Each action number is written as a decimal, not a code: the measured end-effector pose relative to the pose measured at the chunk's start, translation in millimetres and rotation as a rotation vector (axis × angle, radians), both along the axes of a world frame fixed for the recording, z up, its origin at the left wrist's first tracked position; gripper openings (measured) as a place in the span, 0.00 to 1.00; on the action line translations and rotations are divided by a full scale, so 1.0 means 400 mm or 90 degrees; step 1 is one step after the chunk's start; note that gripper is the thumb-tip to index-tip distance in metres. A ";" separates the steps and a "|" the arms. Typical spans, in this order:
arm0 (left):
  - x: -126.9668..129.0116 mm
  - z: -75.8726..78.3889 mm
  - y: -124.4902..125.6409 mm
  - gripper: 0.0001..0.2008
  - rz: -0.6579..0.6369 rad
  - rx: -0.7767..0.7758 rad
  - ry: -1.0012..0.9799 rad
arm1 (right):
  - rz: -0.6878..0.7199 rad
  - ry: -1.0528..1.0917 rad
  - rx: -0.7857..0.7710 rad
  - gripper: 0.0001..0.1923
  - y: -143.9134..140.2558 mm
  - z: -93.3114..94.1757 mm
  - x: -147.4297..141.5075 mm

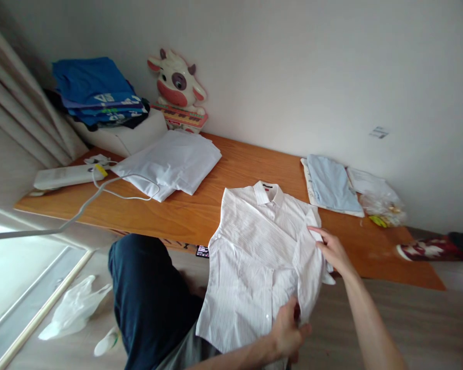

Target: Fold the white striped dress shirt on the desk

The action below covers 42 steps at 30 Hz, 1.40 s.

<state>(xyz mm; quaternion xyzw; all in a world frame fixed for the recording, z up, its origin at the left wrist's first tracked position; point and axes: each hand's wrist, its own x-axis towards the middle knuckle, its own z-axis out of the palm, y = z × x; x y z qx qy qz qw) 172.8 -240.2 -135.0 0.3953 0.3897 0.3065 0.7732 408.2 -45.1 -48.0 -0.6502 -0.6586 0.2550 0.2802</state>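
A white, finely striped button-up shirt (250,246) lies front side up, its collar on the wooden surface and its lower part hanging over the near edge toward my lap. One side is folded inward, with the sleeve lying lengthwise along it. My left hand (289,329) is closed on the folded side near the hem; its fingertips are partly hidden. Up by the shoulder, my right hand (334,252) holds the folded sleeve edge between its fingers, the index finger stretched across the cloth.
White folded cloth (173,159) lies left of the shirt, with a cable (81,213) crossing nearby. Behind it are a stack of blue clothes (96,87) on a white box and a cow toy (177,87). Light-blue folded clothes (330,182) sit right; a plastic bag (75,308) is on the floor.
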 end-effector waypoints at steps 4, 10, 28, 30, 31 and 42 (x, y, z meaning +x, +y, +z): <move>0.040 0.029 0.053 0.21 0.053 0.088 -0.116 | -0.039 0.070 0.026 0.29 0.034 -0.029 0.007; 0.080 0.069 0.197 0.49 0.032 0.135 -0.104 | -0.063 0.152 0.019 0.30 0.062 -0.082 0.022; -0.063 0.197 0.354 0.19 -0.202 0.995 0.498 | -0.102 0.091 0.173 0.31 0.037 -0.097 -0.010; -0.063 0.202 0.372 0.29 -0.200 0.996 0.545 | -0.103 0.046 0.190 0.33 0.035 -0.096 -0.021; -0.064 0.199 0.376 0.32 -0.194 0.996 0.559 | -0.105 0.022 0.200 0.33 0.033 -0.096 -0.026; -0.070 0.146 0.394 0.10 -0.102 0.964 0.423 | -0.181 0.077 0.194 0.36 0.026 -0.094 -0.010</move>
